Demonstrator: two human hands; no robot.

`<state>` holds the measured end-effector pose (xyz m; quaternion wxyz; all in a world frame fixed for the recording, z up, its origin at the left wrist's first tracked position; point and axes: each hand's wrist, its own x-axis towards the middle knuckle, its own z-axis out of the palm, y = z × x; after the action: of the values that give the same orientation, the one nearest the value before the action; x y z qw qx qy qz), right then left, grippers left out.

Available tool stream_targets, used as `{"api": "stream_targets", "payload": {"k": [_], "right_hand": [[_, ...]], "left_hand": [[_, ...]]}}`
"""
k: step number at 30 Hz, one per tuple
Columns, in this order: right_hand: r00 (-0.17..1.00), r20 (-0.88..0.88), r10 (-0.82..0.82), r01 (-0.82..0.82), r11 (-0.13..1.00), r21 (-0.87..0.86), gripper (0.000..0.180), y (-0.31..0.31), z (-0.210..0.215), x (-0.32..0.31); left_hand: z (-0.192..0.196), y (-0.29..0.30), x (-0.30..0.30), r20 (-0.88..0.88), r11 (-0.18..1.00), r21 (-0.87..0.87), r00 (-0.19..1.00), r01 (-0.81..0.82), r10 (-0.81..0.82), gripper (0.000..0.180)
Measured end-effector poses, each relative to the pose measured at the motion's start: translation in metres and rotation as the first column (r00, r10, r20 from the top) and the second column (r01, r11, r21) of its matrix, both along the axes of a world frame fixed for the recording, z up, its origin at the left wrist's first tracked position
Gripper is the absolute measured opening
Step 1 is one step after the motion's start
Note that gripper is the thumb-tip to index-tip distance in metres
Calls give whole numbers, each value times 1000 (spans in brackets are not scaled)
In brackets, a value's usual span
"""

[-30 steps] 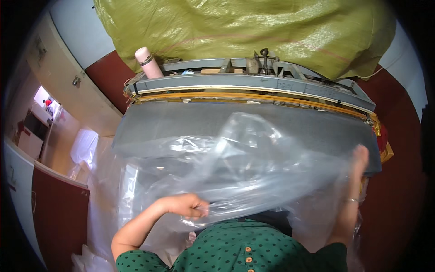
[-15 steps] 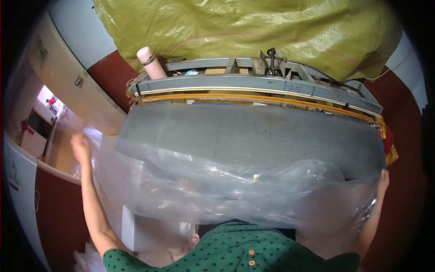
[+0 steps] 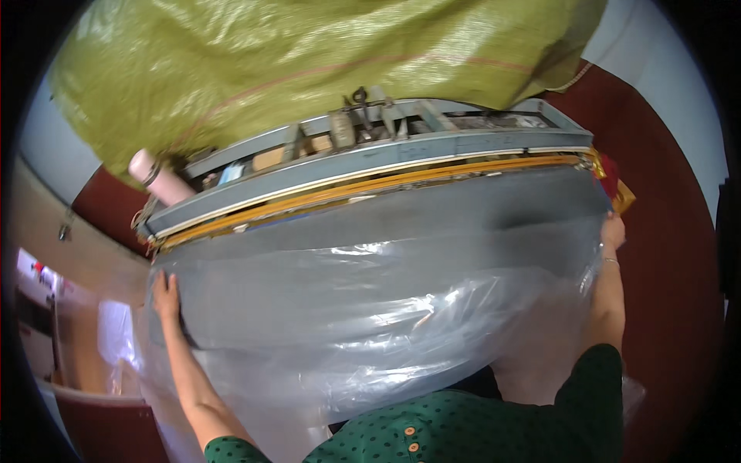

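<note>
A wide sheet of clear plastic film (image 3: 401, 316) lies over the grey work surface (image 3: 432, 204) and hangs down its near side, toward my body. At the left end, my left hand (image 3: 164, 295) rests on the film with its fingers apart. My right hand (image 3: 613, 231) is at the right end of the surface, its fingers closed on the film's edge. The film is wrinkled and shiny in the middle, and flatter near its far edge.
Behind the surface runs a grey metal frame (image 3: 401, 145) with an orange strip (image 3: 324, 197) along it. A pink flask (image 3: 160, 179) leans at its left, and a metal clamp (image 3: 360, 104) stands mid-frame. Yellow-green woven sheeting (image 3: 309, 54) covers the back. A door (image 3: 93, 258) is at left.
My left hand has come down from the raised side onto the surface's left end. My right hand has moved farther back. The film now reaches farther across the surface and lies flatter.
</note>
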<state>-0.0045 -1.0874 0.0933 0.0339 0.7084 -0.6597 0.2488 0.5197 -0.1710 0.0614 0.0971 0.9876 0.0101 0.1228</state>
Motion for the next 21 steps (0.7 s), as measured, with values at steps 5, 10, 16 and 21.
{"api": "stream_targets", "payload": {"k": [5,10,16,21], "right_hand": [[999,-49,-20,16,997,-74,32,-3,-5,10],[987,-74,144,-154,977,-148,39,1,-11,24],[986,-92,137,-151,975,-165,30,-3,-10,24],[989,-29,145,-148,982,-116,29,10,0,30]], "left_hand": [[4,34,20,104,995,-70,992,-67,74,49],[18,-3,16,509,953,-302,845,-2,163,31],[121,-335,-204,25,237,-917,639,320,-769,28],[84,-469,-392,-50,55,-998,-440,0,-897,55]]}}
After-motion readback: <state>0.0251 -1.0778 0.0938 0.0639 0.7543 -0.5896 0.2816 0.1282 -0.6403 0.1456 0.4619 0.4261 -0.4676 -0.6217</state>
